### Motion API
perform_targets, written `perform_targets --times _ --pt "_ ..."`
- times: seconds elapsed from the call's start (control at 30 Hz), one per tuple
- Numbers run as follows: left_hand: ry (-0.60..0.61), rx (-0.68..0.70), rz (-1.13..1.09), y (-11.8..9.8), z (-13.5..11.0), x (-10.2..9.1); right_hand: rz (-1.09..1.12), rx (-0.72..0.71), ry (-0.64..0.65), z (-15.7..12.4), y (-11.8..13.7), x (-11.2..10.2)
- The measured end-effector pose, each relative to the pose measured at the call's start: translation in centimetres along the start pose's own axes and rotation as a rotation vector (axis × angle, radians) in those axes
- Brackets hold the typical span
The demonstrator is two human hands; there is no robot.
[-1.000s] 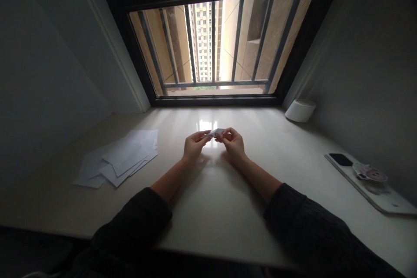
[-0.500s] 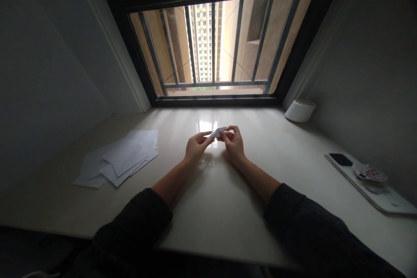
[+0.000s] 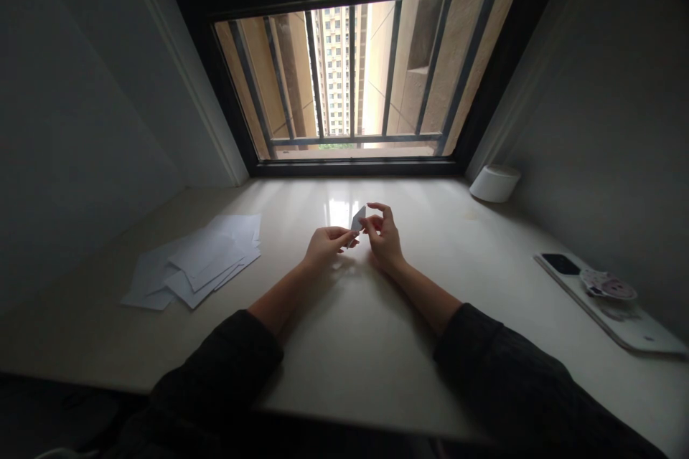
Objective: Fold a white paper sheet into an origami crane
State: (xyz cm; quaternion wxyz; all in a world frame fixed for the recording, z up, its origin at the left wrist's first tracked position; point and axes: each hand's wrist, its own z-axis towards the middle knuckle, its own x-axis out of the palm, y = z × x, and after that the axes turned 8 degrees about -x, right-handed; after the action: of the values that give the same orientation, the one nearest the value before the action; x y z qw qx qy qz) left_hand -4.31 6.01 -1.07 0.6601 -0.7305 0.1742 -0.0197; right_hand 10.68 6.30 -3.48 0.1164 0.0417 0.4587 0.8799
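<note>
Head view, both forearms out over the pale glossy desk (image 3: pixel 377 373), sleeves (image 3: pixel 215 366) dark and pushed back to mid-forearm, wrists bent slightly up, hands raised just off the surface, close together directly below the window (image 3: pixel 344 79). My left hand (image 3: pixel 326 245) is turned inward, thumb and fingers closed together on the lower tip of a small piece of white paper (image 3: pixel 358 218). The paper stands tilted up between my hands, directly below the window, with its point up. My right hand (image 3: pixel 384 237) is just beside it, fingers curled and partly apart, right index finger (image 3: pixel 378 207) lifted and bent over the top. Right fingertips are at the paper's edge, but I can't tell whether they're actually gripping it. Hands are near each other, not clearly touching. Loose white paper sheets (image 3: pixel 199 258) lie overlapping below and left of the window, well apart from my left hand. A white cylindrical object (image 3: pixel 495 183) sits below the window's right corner. Farther right of the window, a black phone (image 3: pixel 560 263) and a round sticker (image 3: pixel 608 285) lie on a white slab (image 3: pixel 619 323).
</note>
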Motion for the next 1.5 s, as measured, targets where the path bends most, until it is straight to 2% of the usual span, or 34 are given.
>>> perform_targets --times 0.3,0.43,0.57,0.73,0.93,1.03,1.17,1.23,1.4,1.5 --pt "-0.036 0.044 -0.034 -0.2 -0.2 0.0 0.264 0.145 0.060 0.0 0.4 0.2" --pt "-0.015 0.127 0.057 0.0 -0.2 0.0 0.336 0.219 0.062 0.0 0.5 0.1" --pt "-0.019 0.156 0.171 0.2 -0.1 -0.1 0.370 0.261 0.003 0.0 0.0 0.1" --pt "-0.050 0.148 0.236 0.2 -0.2 0.2 0.297 0.214 0.043 0.1 -0.2 0.0" --pt "-0.230 0.173 0.351 -0.3 -0.8 0.3 0.121 0.118 0.039 0.5 -1.1 0.0" --pt "-0.279 0.175 0.286 -0.2 -0.6 0.1 0.123 0.114 0.113 0.4 -1.5 0.2" --pt "-0.193 0.195 0.099 0.2 0.0 0.1 0.142 0.126 0.212 0.1 -1.3 0.4" --pt "-0.172 0.186 0.015 0.4 0.2 0.1 0.121 0.134 0.200 0.1 -0.9 0.2" --pt "-0.154 0.130 -0.132 0.3 0.1 0.3 0.059 0.157 0.057 0.1 -0.3 -0.3" --pt "-0.163 0.093 -0.182 0.2 0.1 0.3 0.115 0.177 0.044 0.0 -0.3 -0.2"
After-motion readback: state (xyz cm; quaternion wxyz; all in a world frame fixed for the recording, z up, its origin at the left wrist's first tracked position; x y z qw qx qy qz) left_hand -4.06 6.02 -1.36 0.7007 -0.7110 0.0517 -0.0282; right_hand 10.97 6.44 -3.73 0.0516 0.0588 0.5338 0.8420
